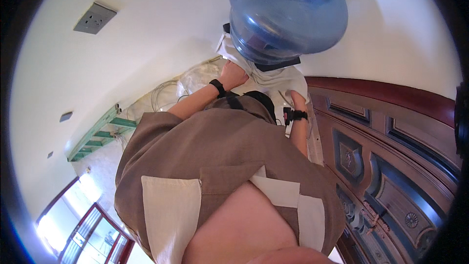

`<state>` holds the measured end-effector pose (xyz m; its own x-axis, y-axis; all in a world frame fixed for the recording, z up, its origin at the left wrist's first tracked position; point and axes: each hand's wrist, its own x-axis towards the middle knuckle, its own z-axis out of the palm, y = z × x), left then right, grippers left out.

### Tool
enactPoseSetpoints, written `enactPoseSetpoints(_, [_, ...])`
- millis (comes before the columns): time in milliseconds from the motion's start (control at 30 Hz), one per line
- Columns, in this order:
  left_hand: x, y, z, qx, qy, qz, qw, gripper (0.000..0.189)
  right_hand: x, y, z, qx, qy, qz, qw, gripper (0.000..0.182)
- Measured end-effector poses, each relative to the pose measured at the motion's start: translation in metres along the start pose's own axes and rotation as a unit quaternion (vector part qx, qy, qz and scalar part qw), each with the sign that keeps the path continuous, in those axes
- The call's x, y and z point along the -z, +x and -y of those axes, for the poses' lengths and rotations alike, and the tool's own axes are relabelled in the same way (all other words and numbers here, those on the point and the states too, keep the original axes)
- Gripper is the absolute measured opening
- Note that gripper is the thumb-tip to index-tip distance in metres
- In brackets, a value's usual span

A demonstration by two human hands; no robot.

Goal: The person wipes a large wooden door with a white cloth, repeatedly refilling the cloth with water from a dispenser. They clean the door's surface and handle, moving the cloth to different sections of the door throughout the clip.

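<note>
A large translucent blue water bottle [287,18] stands at the top of the view, above a dark flat edge [280,65] and a crumpled white cloth [273,78]. My left hand [234,75] is at the cloth's left side, its fingers curled against it; a black band is round that wrist. At the cloth's right lower edge is my right hand [298,97], mostly covered by the fabric, with its fingers hidden. A black strap with a small device [288,116] sits on the right wrist. What stands under the cloth cannot be seen.
To the right is a dark carved wooden door [381,176] with panels. A grey wall socket [95,18] is on the white wall at the upper left. A green ladder [99,135], loose cables [157,97] and clear plastic sheeting [199,77] lie to the left.
</note>
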<state>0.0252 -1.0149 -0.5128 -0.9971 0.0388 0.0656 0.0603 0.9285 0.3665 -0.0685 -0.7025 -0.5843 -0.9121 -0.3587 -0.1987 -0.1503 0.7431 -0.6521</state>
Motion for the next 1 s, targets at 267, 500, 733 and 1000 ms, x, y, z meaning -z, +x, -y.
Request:
enactPoseSetpoints(267, [-0.010, 0.026, -0.079, 0.163, 0.077, 0.196, 0.964, 0.032, 0.056, 0.049, -0.008, 0.096, 0.056, -0.042, 0.993, 0.027])
enactPoseSetpoints(500, [-0.025, 0.056, -0.108, 0.231, 0.094, 0.191, 0.949, 0.032, 0.074, 0.059, -0.071, 0.149, -0.098, -0.069, 0.982, 0.031])
enactPoseSetpoints(733, [-0.047, 0.059, -0.112, 0.281, 0.089, 0.189, 0.937, 0.026, 0.108, 0.088, -0.007, -0.088, 0.736, -0.019, 0.671, 0.033])
enactPoseSetpoints(1000, [-0.037, 0.054, -0.113, 0.264, 0.122, 0.201, 0.936, 0.038, 0.093, 0.180, 0.038, 0.184, 0.137, -0.063, 0.971, 0.026])
